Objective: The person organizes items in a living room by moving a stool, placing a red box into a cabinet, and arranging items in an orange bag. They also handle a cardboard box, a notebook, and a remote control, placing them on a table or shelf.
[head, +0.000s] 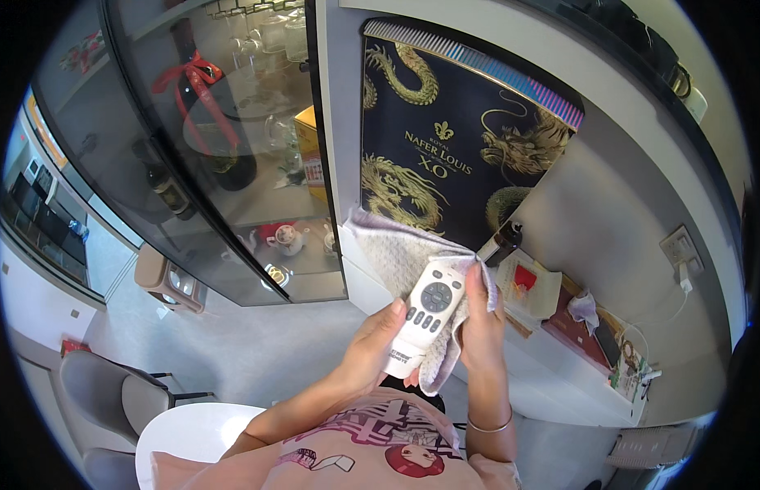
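Note:
A white remote control [426, 318] with grey buttons is held upright in front of my chest, its button side facing me. My left hand [380, 334] grips its lower left edge, with the thumb along the side near the small buttons. In my right hand [483, 321] is a fluffy grey-white cloth [392, 251], pinched under the thumb at the remote's upper right. The cloth spreads out behind the remote and hangs down along its right side. The fingers of both hands are mostly hidden behind the remote and the cloth.
A white counter [557, 373] carries a dark bottle [502, 243], papers, a crumpled tissue [583, 309] and a phone [606, 344]. Behind stands a dark dragon-printed box [441, 141]. Left is a glass-door cabinet [233, 153]; a grey chair [110, 386] and white round table [184, 432] are lower left.

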Demonstrator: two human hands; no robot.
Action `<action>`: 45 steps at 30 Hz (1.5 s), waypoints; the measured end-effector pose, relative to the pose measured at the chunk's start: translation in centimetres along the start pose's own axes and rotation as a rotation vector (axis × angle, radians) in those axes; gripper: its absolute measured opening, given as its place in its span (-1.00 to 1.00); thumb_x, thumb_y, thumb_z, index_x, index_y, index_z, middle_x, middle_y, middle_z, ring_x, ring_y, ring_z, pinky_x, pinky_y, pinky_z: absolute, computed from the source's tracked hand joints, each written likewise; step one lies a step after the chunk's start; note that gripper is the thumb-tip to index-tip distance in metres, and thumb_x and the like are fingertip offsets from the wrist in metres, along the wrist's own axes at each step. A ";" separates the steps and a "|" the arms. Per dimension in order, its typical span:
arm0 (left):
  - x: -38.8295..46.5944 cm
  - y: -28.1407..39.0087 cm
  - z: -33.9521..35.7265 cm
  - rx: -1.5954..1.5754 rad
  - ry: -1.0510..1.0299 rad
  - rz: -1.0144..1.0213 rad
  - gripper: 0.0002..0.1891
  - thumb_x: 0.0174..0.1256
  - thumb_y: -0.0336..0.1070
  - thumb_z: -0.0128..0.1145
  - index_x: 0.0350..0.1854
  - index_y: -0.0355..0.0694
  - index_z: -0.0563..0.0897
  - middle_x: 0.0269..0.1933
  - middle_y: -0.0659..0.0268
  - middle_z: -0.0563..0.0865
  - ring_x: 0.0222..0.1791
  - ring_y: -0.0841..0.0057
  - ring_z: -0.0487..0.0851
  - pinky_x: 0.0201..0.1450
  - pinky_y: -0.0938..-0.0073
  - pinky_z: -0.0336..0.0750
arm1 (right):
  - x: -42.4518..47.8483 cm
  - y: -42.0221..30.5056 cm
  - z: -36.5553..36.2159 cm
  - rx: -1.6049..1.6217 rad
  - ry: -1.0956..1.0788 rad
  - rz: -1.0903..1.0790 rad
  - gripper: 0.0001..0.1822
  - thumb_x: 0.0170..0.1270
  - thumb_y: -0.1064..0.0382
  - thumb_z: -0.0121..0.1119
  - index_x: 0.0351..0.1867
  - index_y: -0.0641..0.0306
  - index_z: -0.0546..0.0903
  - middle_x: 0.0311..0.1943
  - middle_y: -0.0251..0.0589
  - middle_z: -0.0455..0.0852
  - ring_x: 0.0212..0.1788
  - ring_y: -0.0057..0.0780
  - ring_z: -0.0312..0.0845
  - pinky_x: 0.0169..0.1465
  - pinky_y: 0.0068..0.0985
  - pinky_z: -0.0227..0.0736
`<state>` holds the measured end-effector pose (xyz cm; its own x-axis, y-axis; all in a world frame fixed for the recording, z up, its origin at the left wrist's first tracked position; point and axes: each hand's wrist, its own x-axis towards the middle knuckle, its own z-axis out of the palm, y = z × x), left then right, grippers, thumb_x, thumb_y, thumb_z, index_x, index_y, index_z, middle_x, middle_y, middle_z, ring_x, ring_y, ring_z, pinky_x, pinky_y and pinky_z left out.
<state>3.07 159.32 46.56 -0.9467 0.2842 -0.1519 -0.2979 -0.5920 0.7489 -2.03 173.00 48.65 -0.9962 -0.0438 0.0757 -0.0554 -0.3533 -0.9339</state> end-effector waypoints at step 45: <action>0.3 0.8 -0.3 0.004 -0.366 -0.068 -0.30 0.43 0.29 -0.32 0.23 -0.33 0.23 -0.34 -0.03 0.64 -0.57 0.33 0.62 -0.52 0.44 0.49 | 1.6 -4.1 -5.8 -0.357 0.366 -0.381 -0.67 0.41 0.10 0.03 -0.26 0.33 0.68 -0.53 -0.26 0.60 -0.50 -0.53 0.45 -0.36 -0.55 0.33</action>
<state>2.55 158.70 46.88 -0.8178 0.5742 0.0387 -0.3577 -0.5598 0.7475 -3.79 179.79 50.59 -0.8572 0.3681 0.3601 -0.3668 0.0545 -0.9287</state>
